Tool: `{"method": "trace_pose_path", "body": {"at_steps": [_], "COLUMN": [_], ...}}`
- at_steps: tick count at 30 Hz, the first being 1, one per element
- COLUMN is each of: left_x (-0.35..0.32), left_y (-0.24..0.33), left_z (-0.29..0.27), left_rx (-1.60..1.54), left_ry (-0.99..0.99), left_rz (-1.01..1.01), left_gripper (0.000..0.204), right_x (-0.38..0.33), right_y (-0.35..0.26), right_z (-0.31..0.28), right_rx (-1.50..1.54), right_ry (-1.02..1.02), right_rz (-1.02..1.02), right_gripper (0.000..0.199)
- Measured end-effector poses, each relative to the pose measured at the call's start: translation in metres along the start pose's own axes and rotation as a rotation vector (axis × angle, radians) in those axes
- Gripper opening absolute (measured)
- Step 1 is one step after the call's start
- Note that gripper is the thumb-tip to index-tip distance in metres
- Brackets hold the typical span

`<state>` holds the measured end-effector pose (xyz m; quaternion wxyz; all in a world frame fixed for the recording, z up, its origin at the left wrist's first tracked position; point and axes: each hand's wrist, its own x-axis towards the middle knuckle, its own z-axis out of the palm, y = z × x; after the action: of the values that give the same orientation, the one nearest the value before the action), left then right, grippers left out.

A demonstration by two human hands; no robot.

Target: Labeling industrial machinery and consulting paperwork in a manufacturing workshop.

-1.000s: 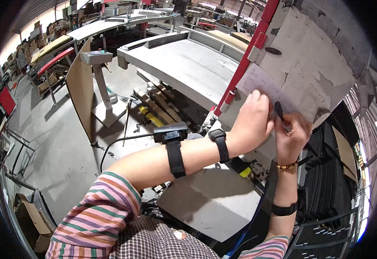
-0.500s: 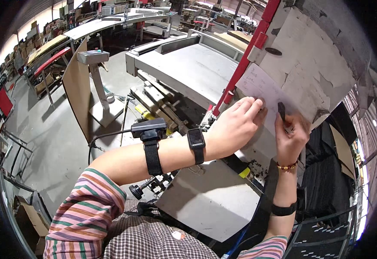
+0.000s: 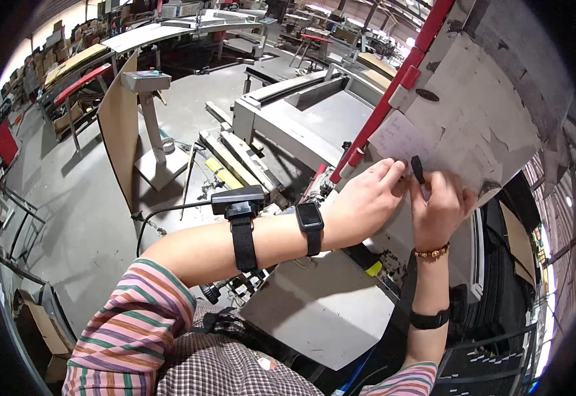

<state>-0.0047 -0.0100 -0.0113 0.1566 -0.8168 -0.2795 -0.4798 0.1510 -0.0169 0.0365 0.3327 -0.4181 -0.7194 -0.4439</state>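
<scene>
A slip of white paper (image 3: 403, 137) with handwriting lies against a worn, tilted grey-white board (image 3: 482, 109). My left hand (image 3: 375, 191) bends its fingers over the slip's lower edge and holds it there; the thumb is hidden. Right beside it, my right hand (image 3: 438, 206) grips a slim black pen (image 3: 418, 170), whose upper end sticks up from between thumb and fingers. The pen's tip is hidden by the hand. On my left arm are a smartwatch (image 3: 310, 216) and a strapped black device (image 3: 238, 200) with a cable.
A red bar (image 3: 384, 109) edges the board on its left. Below my forearms is a light grey panel (image 3: 318, 307). A control pedestal (image 3: 149, 119) stands by a brown upright sheet (image 3: 118, 132). Beyond are wooden beams (image 3: 238, 158) and a grey machine frame (image 3: 281, 135). Dark stacked sheets (image 3: 499, 264) sit at right.
My right hand with the pen has moved left, closer to my left hand. My left hand has slid slightly down, baring more of the slip. The whole view has shifted a little.
</scene>
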Motion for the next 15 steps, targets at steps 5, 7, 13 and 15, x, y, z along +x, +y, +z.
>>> {"method": "trace_pose_path", "body": {"at_steps": [5, 7, 13, 15], "left_x": [-0.006, -0.006, -0.037, -0.055], "left_y": [-0.009, -0.006, -0.006, -0.01], "left_z": [-0.007, -0.014, -0.074, -0.105], "left_rx": [-0.034, -0.098, -0.248, -0.272], "left_ry": [-0.041, -0.099, -0.182, -0.206], "left_rz": [-0.006, -0.058, -0.132, -0.161], "left_gripper": [0.032, 0.043, 0.049, 0.049], "right_x": [-0.015, -0.029, -0.084, -0.106], "right_y": [-0.02, -0.021, -0.024, -0.037], "right_z": [-0.027, -0.056, -0.142, -0.174], "right_rx": [0.001, -0.023, -0.138, -0.12], "right_ry": [0.049, -0.012, -0.119, -0.02], "right_rz": [0.101, 0.105, 0.525, 0.694], "right_gripper": [0.028, 0.027, 0.02, 0.011]}}
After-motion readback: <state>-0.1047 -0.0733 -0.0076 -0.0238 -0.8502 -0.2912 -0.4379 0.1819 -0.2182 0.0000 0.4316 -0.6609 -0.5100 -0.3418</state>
